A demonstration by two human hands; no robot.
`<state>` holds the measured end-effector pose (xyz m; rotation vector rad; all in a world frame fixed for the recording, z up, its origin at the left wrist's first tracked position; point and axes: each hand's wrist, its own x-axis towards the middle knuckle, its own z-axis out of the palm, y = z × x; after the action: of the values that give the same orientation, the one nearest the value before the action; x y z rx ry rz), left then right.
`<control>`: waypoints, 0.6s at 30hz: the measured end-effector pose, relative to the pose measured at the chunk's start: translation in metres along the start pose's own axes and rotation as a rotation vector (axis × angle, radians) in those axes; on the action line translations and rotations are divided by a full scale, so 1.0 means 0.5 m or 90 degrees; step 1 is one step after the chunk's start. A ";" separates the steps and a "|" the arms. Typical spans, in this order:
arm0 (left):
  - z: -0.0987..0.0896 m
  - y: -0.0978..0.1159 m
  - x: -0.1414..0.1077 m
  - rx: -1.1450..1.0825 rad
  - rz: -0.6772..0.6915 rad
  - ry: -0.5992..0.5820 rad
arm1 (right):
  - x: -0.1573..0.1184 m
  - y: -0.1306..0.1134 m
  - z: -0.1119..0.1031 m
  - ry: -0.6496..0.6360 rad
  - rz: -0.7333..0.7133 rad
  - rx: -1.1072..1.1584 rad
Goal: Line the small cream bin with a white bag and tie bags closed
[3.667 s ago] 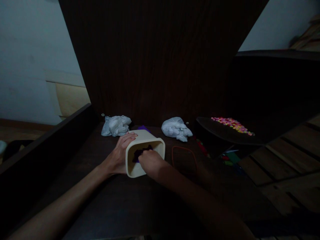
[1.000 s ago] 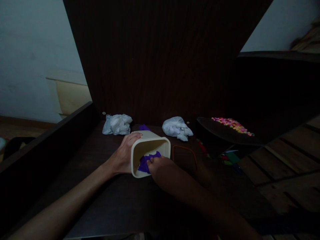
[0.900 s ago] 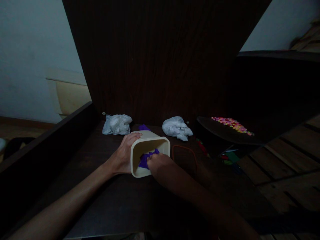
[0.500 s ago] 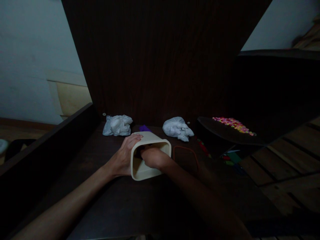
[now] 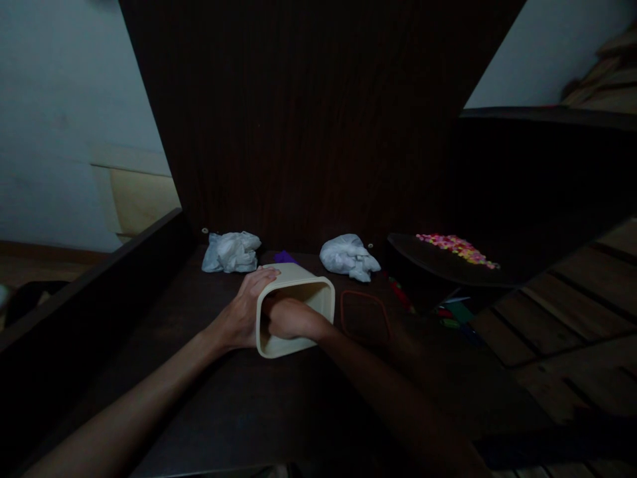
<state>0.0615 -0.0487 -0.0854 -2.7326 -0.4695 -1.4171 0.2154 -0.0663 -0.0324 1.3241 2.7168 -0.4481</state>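
A cream plastic container (image 5: 294,345) lies tilted on its side on the dark wooden surface, its rounded-square mouth facing me. My left hand (image 5: 243,311) is wrapped round its left side, the fingertips over the upper wall. Deep in the mouth is my right hand (image 5: 288,317); its fingers are hidden by the hand itself and the shadow, so what they touch or hold does not show. Just behind the container a bit of purple material (image 5: 284,257) peeks out. To its right lies a thin reddish-brown rectangular frame (image 5: 365,293), dim in the shade.
Two crumpled whitish plastic bags, one at left (image 5: 231,252) and one at right (image 5: 350,257), sit against the upright dark panel (image 5: 308,133). Pink and yellow small pieces (image 5: 458,250) lie on a dark curved-edged ledge (image 5: 423,255). A low dark side board (image 5: 124,245) borders the left.
My right hand has pushed further into the container and shifted slightly left. The left hand keeps its grip. The whole view has shifted slightly.
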 end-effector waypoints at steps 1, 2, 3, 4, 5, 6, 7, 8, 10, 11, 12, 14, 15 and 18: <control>0.001 -0.004 -0.001 -0.001 0.006 0.005 | -0.004 -0.001 -0.004 -0.008 -0.002 -0.004; 0.003 -0.007 -0.002 -0.001 0.013 0.010 | -0.009 -0.003 -0.009 -0.014 -0.005 -0.008; 0.004 -0.010 -0.003 0.001 0.018 0.017 | -0.016 -0.005 -0.014 -0.019 -0.009 -0.013; 0.006 -0.013 -0.004 0.003 0.021 0.023 | -0.024 -0.008 -0.018 -0.023 -0.013 -0.017; 0.007 -0.015 -0.004 0.005 0.022 0.026 | -0.032 -0.013 -0.021 -0.026 -0.017 -0.021; 0.008 -0.016 -0.005 0.006 0.024 0.029 | -0.041 -0.018 -0.023 -0.028 -0.022 -0.026; 0.008 -0.017 -0.006 0.007 0.022 0.029 | -0.051 -0.024 -0.024 -0.029 -0.027 -0.031; 0.008 -0.017 -0.006 0.004 0.019 0.029 | -0.061 -0.029 -0.023 -0.028 -0.033 -0.036; 0.006 -0.016 -0.007 -0.001 0.011 0.031 | -0.080 -0.040 -0.018 -0.024 -0.041 -0.046; 0.006 -0.015 -0.007 -0.003 0.008 0.034 | -0.090 -0.044 -0.016 -0.021 -0.044 -0.051; 0.005 -0.014 -0.006 -0.004 0.004 0.038 | -0.099 -0.047 -0.013 -0.010 -0.051 -0.057; 0.004 -0.012 -0.006 -0.003 0.003 0.047 | -0.119 -0.049 -0.008 0.031 -0.079 -0.068; 0.004 -0.011 -0.005 -0.002 0.000 0.052 | -0.128 -0.047 -0.006 0.052 -0.096 -0.070; 0.005 -0.010 -0.004 0.002 -0.002 0.061 | -0.155 -0.038 0.002 0.084 -0.126 -0.058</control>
<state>0.0609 -0.0439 -0.0889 -2.6484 -0.4705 -1.5382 0.2488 -0.1363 -0.0132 1.1051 2.9526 -0.2562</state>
